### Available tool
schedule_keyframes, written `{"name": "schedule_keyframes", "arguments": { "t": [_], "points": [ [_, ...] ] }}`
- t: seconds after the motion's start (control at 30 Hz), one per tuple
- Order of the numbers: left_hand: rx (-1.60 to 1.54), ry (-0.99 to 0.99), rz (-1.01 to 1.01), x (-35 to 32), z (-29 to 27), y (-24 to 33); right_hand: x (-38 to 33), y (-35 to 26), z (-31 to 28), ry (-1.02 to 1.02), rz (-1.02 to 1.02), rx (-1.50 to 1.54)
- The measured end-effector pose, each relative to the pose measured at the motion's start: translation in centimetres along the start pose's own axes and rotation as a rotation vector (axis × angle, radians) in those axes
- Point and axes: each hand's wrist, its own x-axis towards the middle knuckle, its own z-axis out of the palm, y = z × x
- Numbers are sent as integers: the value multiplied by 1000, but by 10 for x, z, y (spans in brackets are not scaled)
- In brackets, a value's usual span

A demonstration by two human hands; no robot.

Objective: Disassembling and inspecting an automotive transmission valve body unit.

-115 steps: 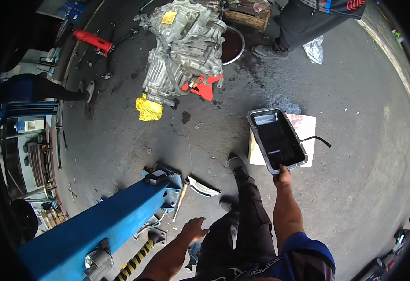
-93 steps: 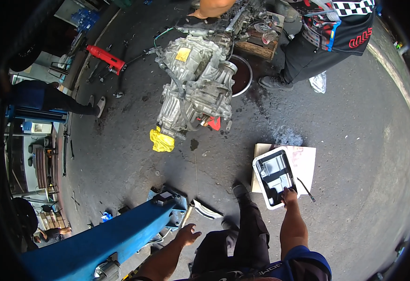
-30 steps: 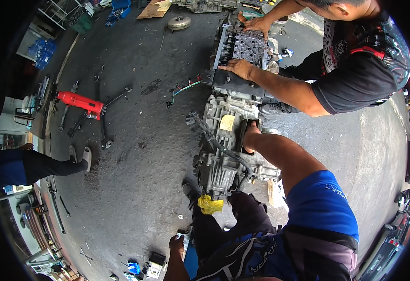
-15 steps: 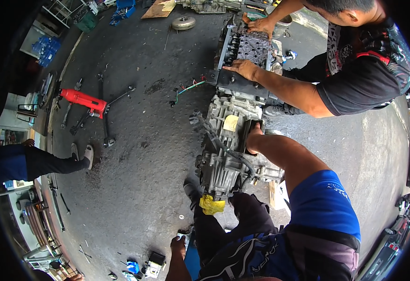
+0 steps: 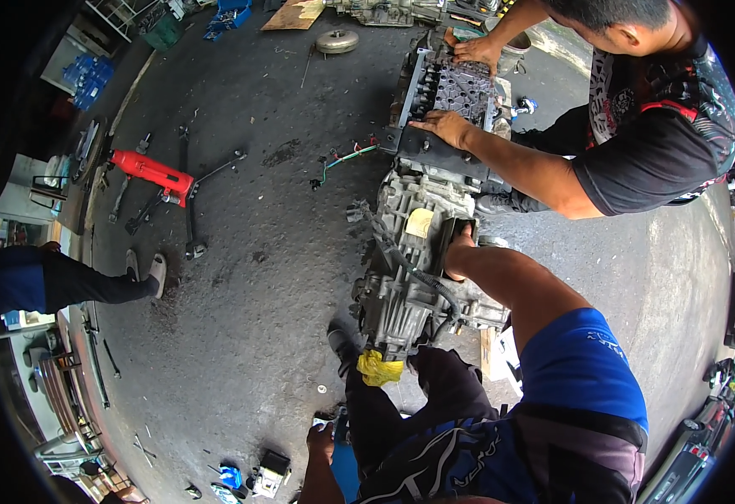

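Ideally, even pressure is applied to the gearbox [image 5: 418, 254], right of centre, by the right hand [image 5: 459, 252], whose grip cannot be told.

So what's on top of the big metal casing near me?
The casing carries a pale yellow label and a dark hose. Your right hand covers part of a black piece; what's beneath is hidden.

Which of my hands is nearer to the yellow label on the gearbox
Right. Your right hand is at the gearbox, just right of the yellow label; your left hand is farther off, beside your left leg.
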Motion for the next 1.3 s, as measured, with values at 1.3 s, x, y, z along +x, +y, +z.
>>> {"name": "schedule_keyframes", "arguments": {
  "t": [1.3],
  "points": [
    [-133, 45, -38, 7, 4, -37, -92, 1, -2, 365, -46, 96]
  ]
}}
